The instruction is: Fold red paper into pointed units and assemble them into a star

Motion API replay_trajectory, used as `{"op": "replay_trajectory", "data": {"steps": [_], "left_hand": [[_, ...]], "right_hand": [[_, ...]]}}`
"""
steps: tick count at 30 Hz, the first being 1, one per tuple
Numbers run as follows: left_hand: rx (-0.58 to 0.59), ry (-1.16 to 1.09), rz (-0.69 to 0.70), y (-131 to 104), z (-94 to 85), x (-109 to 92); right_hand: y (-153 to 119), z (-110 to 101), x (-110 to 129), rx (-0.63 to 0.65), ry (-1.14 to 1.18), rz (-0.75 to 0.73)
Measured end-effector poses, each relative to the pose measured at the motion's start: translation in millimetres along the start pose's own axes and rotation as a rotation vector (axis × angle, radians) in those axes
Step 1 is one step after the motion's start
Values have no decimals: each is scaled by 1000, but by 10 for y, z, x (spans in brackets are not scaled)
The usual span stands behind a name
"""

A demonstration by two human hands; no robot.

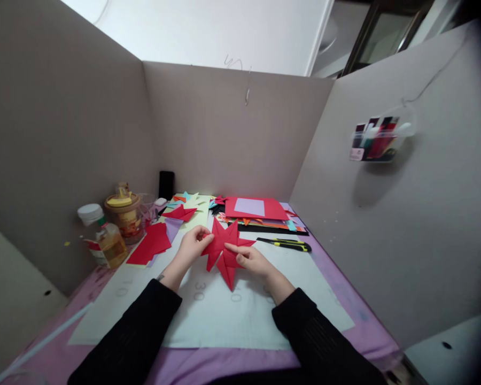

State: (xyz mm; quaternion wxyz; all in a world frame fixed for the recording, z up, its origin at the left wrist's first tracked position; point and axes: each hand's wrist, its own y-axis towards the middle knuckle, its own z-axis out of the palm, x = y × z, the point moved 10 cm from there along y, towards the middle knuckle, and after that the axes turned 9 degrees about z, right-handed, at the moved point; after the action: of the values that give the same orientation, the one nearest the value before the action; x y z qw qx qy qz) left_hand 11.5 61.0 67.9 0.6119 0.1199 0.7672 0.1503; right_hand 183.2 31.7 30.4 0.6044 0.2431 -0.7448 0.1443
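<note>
A red folded-paper star with several points is held up above the white mat, one point hanging toward me. My left hand pinches its left side between thumb and fingers. On the right, my right hand grips the star, its index finger laid across the front near the middle and the thumb at the edge. A narrow gap shows between two of the lower folds. The fingers behind the paper are hidden.
The white mat lies on a purple cloth. A utility knife rests right of the star. Stacked paper stands behind, red sheets to the left. A bottle of amber liquid and jar stand far left. Grey panels surround the table.
</note>
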Motion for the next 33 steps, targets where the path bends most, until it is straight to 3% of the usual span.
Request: {"op": "replay_trajectory", "data": {"steps": [8, 17, 28, 33], "left_hand": [[93, -145, -105, -84, 196, 45], [7, -115, -56, -71, 139, 96], [35, -148, -123, -79, 154, 209], [3, -81, -115, -82, 101, 244]], "right_hand": [[-2, -22, -34, -4, 29, -6], [-14, -39, 20, -26, 34, -11], [-33, -55, 20, -36, 89, 7], [6, -116, -87, -38, 177, 55]]}}
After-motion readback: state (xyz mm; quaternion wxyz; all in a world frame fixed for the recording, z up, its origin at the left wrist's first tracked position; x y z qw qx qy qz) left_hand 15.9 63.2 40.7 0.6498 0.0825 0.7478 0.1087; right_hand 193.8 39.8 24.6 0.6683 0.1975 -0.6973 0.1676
